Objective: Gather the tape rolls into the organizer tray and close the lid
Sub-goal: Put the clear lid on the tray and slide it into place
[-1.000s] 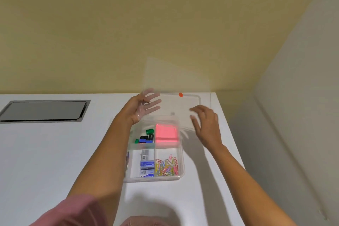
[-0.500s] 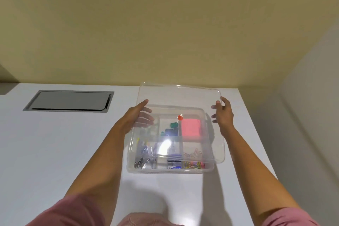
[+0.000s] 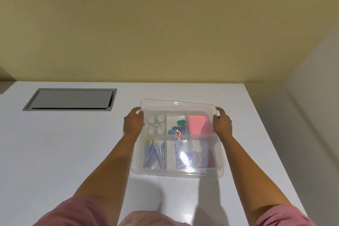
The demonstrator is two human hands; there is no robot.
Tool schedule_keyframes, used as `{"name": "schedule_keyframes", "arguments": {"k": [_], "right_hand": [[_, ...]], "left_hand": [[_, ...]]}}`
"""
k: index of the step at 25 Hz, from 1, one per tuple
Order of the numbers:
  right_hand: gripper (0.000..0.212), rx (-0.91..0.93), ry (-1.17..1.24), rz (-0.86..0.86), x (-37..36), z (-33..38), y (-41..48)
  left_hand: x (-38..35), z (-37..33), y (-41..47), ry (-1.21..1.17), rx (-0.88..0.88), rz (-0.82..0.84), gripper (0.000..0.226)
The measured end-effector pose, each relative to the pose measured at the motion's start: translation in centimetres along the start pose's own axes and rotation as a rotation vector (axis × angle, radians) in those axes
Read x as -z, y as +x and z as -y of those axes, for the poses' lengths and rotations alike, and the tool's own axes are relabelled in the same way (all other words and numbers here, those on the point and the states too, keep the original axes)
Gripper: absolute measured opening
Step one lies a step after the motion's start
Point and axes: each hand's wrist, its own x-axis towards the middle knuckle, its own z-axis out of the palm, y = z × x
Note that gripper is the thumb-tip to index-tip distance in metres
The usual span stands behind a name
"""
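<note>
A clear organizer tray [image 3: 176,174] with several compartments sits on the white table. A clear lid [image 3: 177,105] with a small orange dot lies over it, slightly skewed. My left hand [image 3: 133,122] grips the lid's far left edge and my right hand [image 3: 222,124] grips its far right edge. Several clear tape rolls [image 3: 155,124] lie in the far left compartment, seen through the lid. Whether the lid is fully seated I cannot tell.
Other compartments hold binder clips [image 3: 178,128], a pink note pad [image 3: 198,124], silver clips [image 3: 155,156] and coloured paper clips [image 3: 200,159]. A grey recessed hatch [image 3: 70,99] is at the far left. The table's right edge [image 3: 266,128] is near the tray.
The lid has come down from tilted and raised to lying flat over the tray. My hands moved from its near side to its far left and right edges.
</note>
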Motion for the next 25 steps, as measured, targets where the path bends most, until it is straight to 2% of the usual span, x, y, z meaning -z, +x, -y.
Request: {"name": "schedule_keyframes", "arguments": {"k": [4,8,14,18,20,25], "right_hand": [[0.041,-0.01,-0.147,-0.047,-0.3,0.1,1.0],[0.038,0.031,-0.215,-0.009,-1.3,-0.1,2.5],[0.03,-0.085,0.067,-0.041,-2.6,0.4,4.5],[0.041,-0.267,0.318,-0.043,-3.1,0.9,5.4],[0.048,-0.31,0.357,-0.035,-3.2,1.1,5.8],[0.051,-0.354,0.344,-0.016,-3.2,1.5,5.8]], "left_hand": [[-1.5,0.4,0.9,0.209,-0.034,-0.059,0.032],[-2.6,0.2,1.7,0.174,0.021,-0.141,0.032],[-3.7,0.0,3.1,0.164,0.109,-0.175,0.036],[-4.0,-0.9,4.3,0.083,0.176,-0.181,0.037],[-4.1,-0.9,4.6,0.038,0.188,-0.182,0.036],[-4.4,-0.6,5.2,0.021,0.237,-0.157,0.034]]}}
